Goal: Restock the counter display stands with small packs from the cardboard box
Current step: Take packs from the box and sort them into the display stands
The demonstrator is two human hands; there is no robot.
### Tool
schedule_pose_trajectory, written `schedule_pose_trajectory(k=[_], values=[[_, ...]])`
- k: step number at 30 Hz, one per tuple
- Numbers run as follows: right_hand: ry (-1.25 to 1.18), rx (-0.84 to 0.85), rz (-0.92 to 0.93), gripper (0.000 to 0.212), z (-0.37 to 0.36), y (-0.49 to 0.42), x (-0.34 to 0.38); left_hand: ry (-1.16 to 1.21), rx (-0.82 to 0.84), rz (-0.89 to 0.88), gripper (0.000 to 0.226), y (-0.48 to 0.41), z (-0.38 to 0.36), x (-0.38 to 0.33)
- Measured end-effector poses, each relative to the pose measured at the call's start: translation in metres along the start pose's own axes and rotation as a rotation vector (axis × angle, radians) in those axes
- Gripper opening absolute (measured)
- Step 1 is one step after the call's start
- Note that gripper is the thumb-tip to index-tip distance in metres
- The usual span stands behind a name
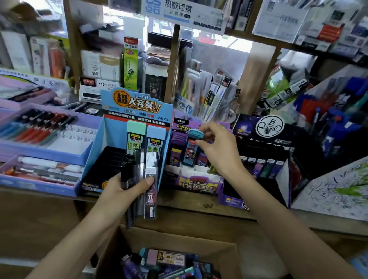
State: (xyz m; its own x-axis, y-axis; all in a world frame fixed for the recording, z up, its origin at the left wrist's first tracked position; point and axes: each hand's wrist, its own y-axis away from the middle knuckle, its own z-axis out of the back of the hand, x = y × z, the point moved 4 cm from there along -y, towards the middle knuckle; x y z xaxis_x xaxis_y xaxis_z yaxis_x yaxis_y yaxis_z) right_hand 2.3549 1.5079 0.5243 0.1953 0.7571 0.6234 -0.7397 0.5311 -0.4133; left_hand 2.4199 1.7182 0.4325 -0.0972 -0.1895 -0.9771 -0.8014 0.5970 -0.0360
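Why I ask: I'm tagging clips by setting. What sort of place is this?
Probably a stationery shop counter: a tray of pens, a blue display stand holding pencil-lead packs, and shelves crowded with packaged pens behind.

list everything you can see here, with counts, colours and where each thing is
cardboard box: one, brown, below the counter, bottom centre
loose packs: many, mixed colours, inside the cardboard box
blue display stand: one, blue, counter centre
standing packs: two, mint cap and blue cap, back of the blue display stand
purple display stand: one, purple, right of the blue one
black display stand: one, black, further right
pen trays: several, lilac, counter left
bundle of packs: several, dark, before the blue display stand
teal-capped pack: one, blue body, over the purple display stand
left hand: grips the bundle of packs
right hand: pinches the teal-capped pack
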Motion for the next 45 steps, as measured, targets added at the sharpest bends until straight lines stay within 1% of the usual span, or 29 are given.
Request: schedule_pose_trajectory(k=[3, 4, 7, 9, 13, 17, 19, 20, 21, 22, 24, 25, 26, 29, 31, 35, 37, 39, 41, 42, 45], values=[[0.108, 0.010, 0.012, 0.017, -0.007, -0.002, -0.007, -0.003, 0.016, 0.006, 0.034, -0.001, 0.002, 0.000], [0.180, 0.004, 0.042, 0.018, -0.008, -0.002, -0.007, -0.006, 0.022, 0.007, 0.035, -0.001, 0.002, 0.000], [0.493, -0.068, 0.229, 0.030, -0.012, 0.000, -0.006, -0.011, 0.033, 0.000, 0.040, -0.001, 0.001, 0.000], [0.620, -0.113, 0.293, 0.035, -0.014, 0.001, -0.005, -0.011, 0.042, -0.006, 0.041, -0.001, 0.001, 0.000], [0.737, -0.101, 0.312, 0.041, -0.020, 0.005, -0.005, -0.001, 0.065, -0.019, 0.034, 0.002, 0.000, -0.003], [0.780, -0.061, 0.321, 0.042, -0.019, 0.010, -0.002, 0.007, 0.069, -0.016, 0.036, 0.005, -0.001, -0.005], [0.729, -0.075, 0.342, 0.040, -0.016, 0.018, 0.006, 0.012, 0.073, -0.017, 0.037, 0.005, -0.003, -0.005], [0.616, -0.080, 0.334, 0.037, -0.014, 0.023, 0.012, 0.015, 0.073, -0.020, 0.037, 0.005, -0.004, -0.005], [0.430, -0.046, 0.285, 0.031, -0.013, 0.030, 0.018, 0.016, 0.070, -0.021, 0.036, 0.005, -0.006, -0.006], [0.202, 0.047, 0.199, 0.026, -0.014, 0.036, 0.023, 0.012, 0.070, -0.021, 0.034, 0.005, -0.008, -0.006], [-0.220, 0.303, 0.008, 0.024, -0.024, 0.050, 0.032, -0.006, 0.088, -0.016, 0.032, 0.004, -0.012, -0.005], [-0.340, 0.374, -0.055, 0.024, -0.028, 0.056, 0.035, -0.014, 0.100, -0.011, 0.034, 0.004, -0.014, -0.005], [-0.393, 0.400, -0.089, 0.020, -0.031, 0.059, 0.036, -0.017, 0.110, -0.006, 0.037, 0.004, -0.017, -0.005], [-0.458, 0.378, -0.138, 0.003, -0.029, 0.064, 0.035, -0.028, 0.134, -0.015, 0.037, 0.005, -0.025, -0.004], [-0.515, 0.347, -0.172, 0.004, -0.021, 0.065, 0.027, -0.044, 0.155, -0.021, 0.035, 0.005, -0.033, -0.004], [-0.559, 0.201, -0.209, 0.004, 0.022, 0.059, 0.000, -0.063, 0.172, -0.008, 0.024, 0.001, -0.048, -0.003], [-0.559, 0.105, -0.213, 0.003, 0.052, 0.053, -0.018, -0.073, 0.187, -0.002, 0.030, -0.002, -0.057, -0.001], [-0.502, -0.006, -0.209, 0.005, 0.084, 0.046, -0.038, -0.066, 0.201, 0.019, 0.032, -0.003, -0.067, 0.001], [-0.373, -0.098, -0.194, 0.005, 0.112, 0.039, -0.060, -0.032, 0.213, 0.045, 0.029, -0.004, -0.077, 0.004], [-0.304, -0.125, -0.194, 0.003, 0.122, 0.036, -0.072, -0.004, 0.216, 0.065, 0.026, -0.005, -0.082, 0.005], [-0.178, -0.136, -0.243, 0.010, 0.140, 0.029, -0.105, 0.074, 0.229, 0.127, 0.024, -0.005, -0.096, 0.007]])
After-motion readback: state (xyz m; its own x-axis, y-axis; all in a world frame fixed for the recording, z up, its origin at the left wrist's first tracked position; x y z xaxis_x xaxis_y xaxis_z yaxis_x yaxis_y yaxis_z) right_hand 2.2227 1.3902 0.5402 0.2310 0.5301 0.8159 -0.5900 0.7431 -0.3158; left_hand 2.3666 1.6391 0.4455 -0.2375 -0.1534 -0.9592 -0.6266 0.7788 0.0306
